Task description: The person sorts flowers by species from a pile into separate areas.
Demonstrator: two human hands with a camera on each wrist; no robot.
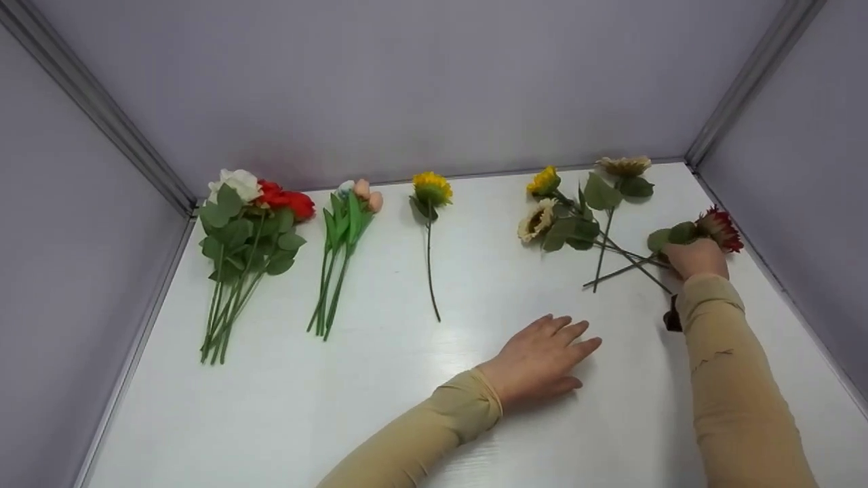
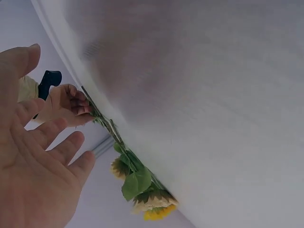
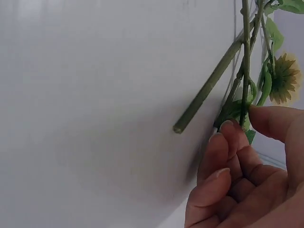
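Note:
My right hand is at the right side of the table, with thumb and fingertips pinching a thin green stem of a dark red sunflower. The bloom lies just beyond the hand. Crossing stems reach in from a yellow sunflower, a cream sunflower and a beige sunflower. My left hand is over the front middle of the table, fingers spread, palm down and holding nothing. In the left wrist view the sunflower leaves show beyond its fingers.
At the far left lies a bunch of white flowers and red flowers. Beside it are several tulips, then a single yellow sunflower. Grey panels wall in the white table at the back and sides.

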